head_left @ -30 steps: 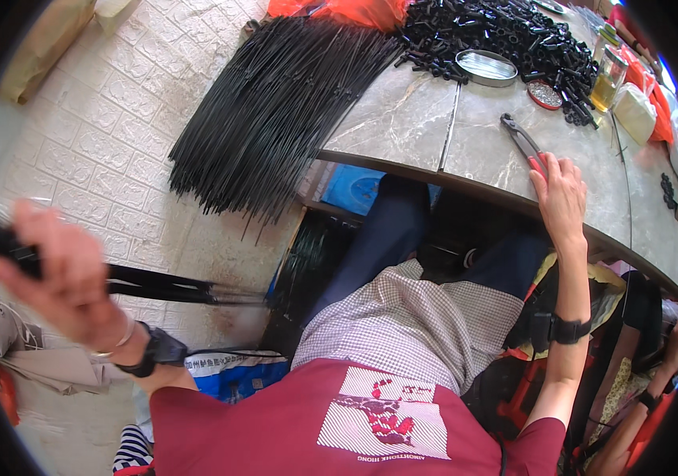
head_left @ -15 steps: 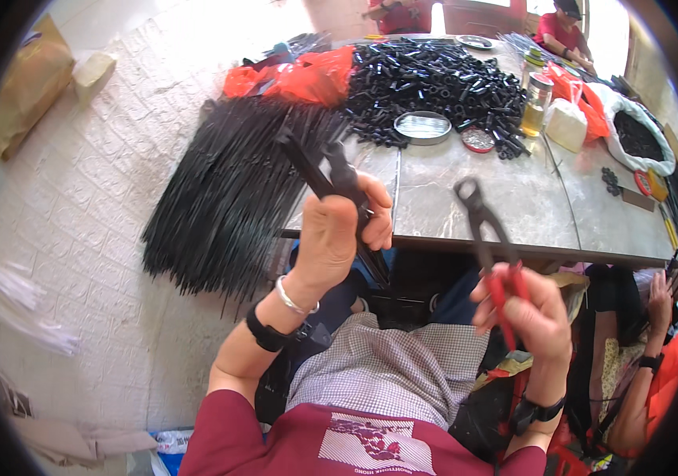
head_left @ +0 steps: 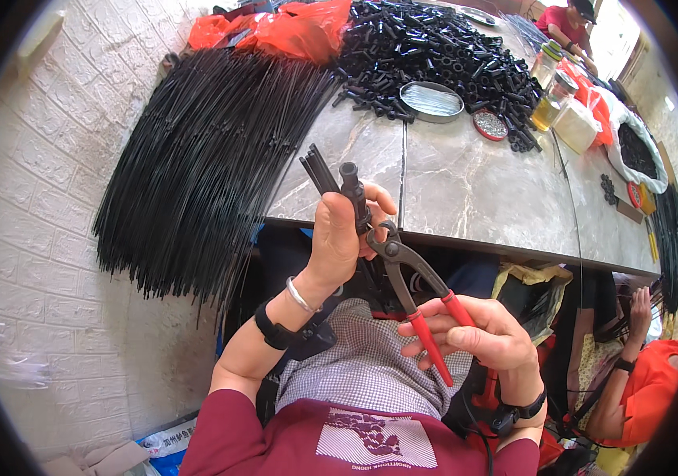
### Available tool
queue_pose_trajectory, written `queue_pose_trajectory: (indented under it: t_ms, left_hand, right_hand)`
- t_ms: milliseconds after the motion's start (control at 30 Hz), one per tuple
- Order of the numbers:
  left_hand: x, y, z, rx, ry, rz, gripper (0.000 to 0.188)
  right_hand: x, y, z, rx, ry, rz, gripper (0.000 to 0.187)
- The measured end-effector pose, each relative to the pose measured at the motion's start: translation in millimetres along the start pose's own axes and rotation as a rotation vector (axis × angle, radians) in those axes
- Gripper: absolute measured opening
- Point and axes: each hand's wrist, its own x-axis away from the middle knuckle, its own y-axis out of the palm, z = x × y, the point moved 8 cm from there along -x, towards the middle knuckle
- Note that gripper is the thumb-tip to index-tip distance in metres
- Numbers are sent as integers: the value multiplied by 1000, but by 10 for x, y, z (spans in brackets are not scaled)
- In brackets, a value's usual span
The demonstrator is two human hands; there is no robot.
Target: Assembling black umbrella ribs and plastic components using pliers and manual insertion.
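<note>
My left hand [head_left: 334, 238] is closed around black tubular parts [head_left: 352, 188], whose upper ends stick up beside a few thin dark rods [head_left: 319, 168]. The lower ends hang beneath the fist, partly hidden by the fingers. My right hand [head_left: 493, 333] grips the handles of a pair of end-cutting pincers [head_left: 404, 255] with red grips, which are spread apart. The pincers' jaws are at the side of the black parts, by my left fingertips; whether they bite on anything is too small to tell.
Long black rods [head_left: 196, 166] overhang the table's left edge. Beyond the grey tabletop [head_left: 482, 194] lies a heap of black plastic parts [head_left: 442, 51], near a round tin [head_left: 432, 101], a red dish of small metal pieces [head_left: 489, 125] and a jar of yellow liquid [head_left: 553, 101]. A co-worker's hand [head_left: 640, 313] is at right.
My right hand has brought the pincers left, from above the table's edge to the black parts in my left hand. The view has shifted, so the table sits higher.
</note>
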Motion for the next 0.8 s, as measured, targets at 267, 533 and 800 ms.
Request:
queue_pose_trajectory:
  t_ms: [267, 533, 800]
  left_hand:
    - [-31, -204, -114, -29, 24, 1, 88]
    - [-19, -268, -152, -76, 53, -37, 90]
    - [24, -88, -113, -164, 55, -47, 93]
  right_hand:
    - [-194, 8, 23, -17, 86, 21, 45]
    - [-182, -24, 48, -15, 177, 88, 45]
    - [-28, -26, 136, -79, 205, 137, 31]
